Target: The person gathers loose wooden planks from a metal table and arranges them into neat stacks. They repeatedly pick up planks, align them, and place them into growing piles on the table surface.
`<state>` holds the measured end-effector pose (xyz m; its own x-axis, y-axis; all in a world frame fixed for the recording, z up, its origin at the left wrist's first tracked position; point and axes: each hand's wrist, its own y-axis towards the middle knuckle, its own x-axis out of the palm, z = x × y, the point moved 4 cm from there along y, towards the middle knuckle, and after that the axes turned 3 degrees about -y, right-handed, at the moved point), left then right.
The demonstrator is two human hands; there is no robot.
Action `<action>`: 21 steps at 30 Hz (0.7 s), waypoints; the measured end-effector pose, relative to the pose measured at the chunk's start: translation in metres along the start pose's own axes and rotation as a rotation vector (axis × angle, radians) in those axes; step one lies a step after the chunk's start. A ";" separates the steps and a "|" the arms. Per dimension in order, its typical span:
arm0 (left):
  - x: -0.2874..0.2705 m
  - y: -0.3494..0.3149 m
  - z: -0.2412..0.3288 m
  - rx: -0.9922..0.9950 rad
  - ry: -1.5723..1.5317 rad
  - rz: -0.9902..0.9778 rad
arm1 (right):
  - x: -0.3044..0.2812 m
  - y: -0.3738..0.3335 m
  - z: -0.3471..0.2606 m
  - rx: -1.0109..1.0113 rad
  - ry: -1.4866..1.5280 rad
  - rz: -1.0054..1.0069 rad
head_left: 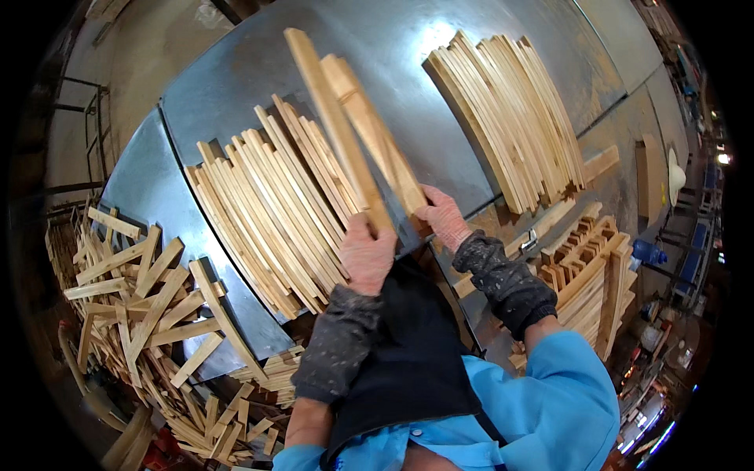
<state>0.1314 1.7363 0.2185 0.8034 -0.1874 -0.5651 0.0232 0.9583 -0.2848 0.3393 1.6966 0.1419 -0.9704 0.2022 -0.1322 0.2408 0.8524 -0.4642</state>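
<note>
My left hand point(367, 255) is closed on the near end of a long wooden strip point(338, 125), which points away and to the left. Beside it, my right hand point(445, 216) grips the near end of a second, broader-looking wooden strip point(377, 137). The two strips lie almost parallel, with a narrow gap along their near halves. Just left of my left hand, a row of wooden strips point(255, 212) rests side by side on the metal table point(275, 59), their far ends uneven. To the right of my right hand, another tight row of strips point(506, 118) lies on the same surface.
A large jumbled heap of wooden pieces point(157, 314) spreads over the table's left edge and below. At right are a stack of notched wooden parts point(589, 267), a loose board point(601, 165) and a blue bottle point(648, 252). A metal rack point(96, 133) stands beyond the left edge.
</note>
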 end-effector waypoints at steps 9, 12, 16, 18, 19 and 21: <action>0.115 0.031 -0.009 -0.057 0.097 -0.443 | -0.017 0.030 0.029 -0.066 -0.631 0.214; 0.139 0.027 -0.025 -0.177 0.086 -0.622 | -0.014 0.037 0.038 0.033 -0.580 0.189; 0.133 0.020 -0.031 -0.229 -0.050 -0.693 | -0.008 0.048 0.033 0.026 -0.521 0.114; 0.120 0.013 -0.031 -0.240 -0.141 -0.769 | -0.006 0.052 0.029 0.019 -0.442 0.024; 0.108 0.005 -0.028 -0.127 -0.188 -0.783 | -0.005 0.054 0.029 0.065 -0.450 0.067; 0.083 -0.007 -0.033 -0.130 -0.211 -0.807 | -0.003 0.053 0.022 0.048 -0.472 0.019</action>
<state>0.1785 1.7066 0.1481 0.6643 -0.7475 0.0033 0.5797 0.5124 -0.6336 0.3550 1.7312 0.0985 -0.8539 -0.0334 -0.5194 0.2695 0.8254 -0.4961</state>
